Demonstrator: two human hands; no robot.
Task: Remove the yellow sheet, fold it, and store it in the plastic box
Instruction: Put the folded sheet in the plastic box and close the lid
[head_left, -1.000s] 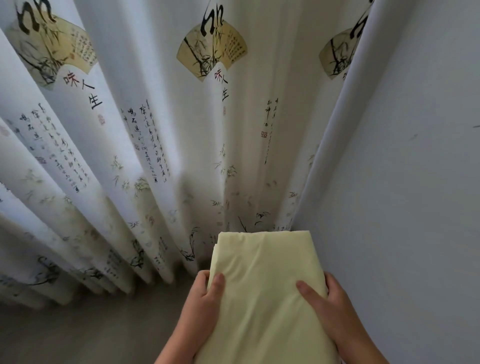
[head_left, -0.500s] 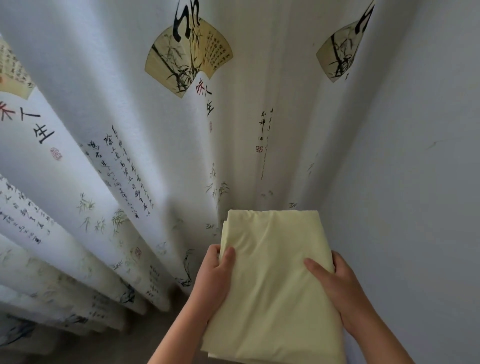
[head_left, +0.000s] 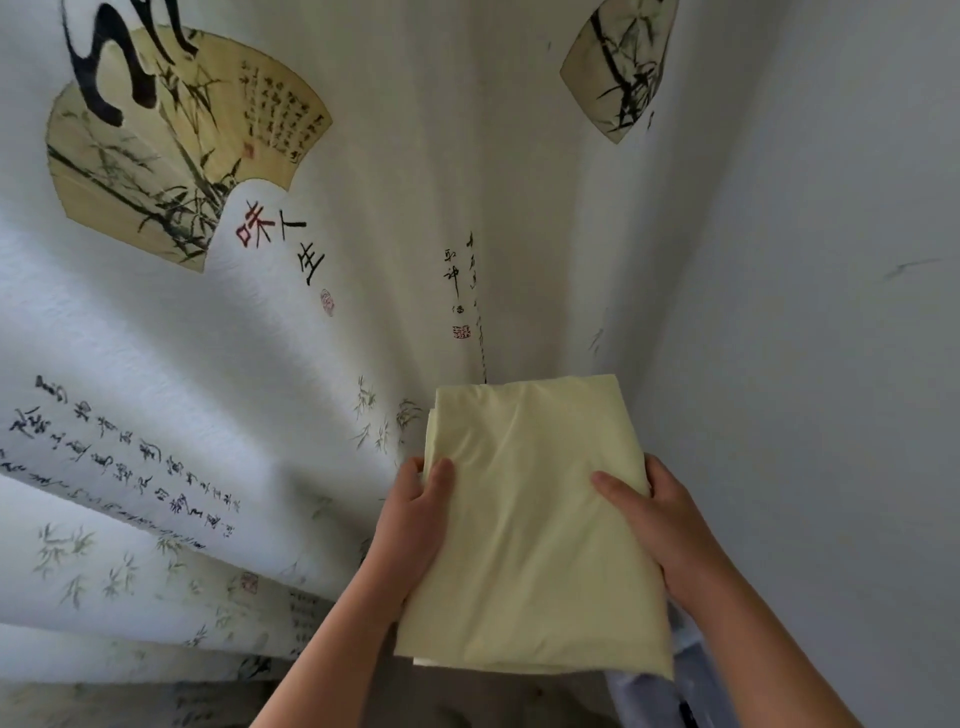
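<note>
The yellow sheet (head_left: 530, 525) is folded into a thick rectangle and held flat in front of me, low and right of centre. My left hand (head_left: 413, 525) grips its left edge, thumb on top. My right hand (head_left: 657, 525) grips the right edge, thumb lying across the top. The plastic box is not in view, unless the bluish shape under the sheet's right corner (head_left: 691, 691) is part of it; I cannot tell.
A white curtain (head_left: 260, 312) printed with fans, bamboo and calligraphy hangs in folds across the left and centre. A plain pale wall (head_left: 831, 312) fills the right side. A strip of floor (head_left: 104, 706) shows at the bottom left.
The curtain and wall have come closer and the view has tilted. Both hands and the folded sheet have risen slightly in the frame, with the grip unchanged.
</note>
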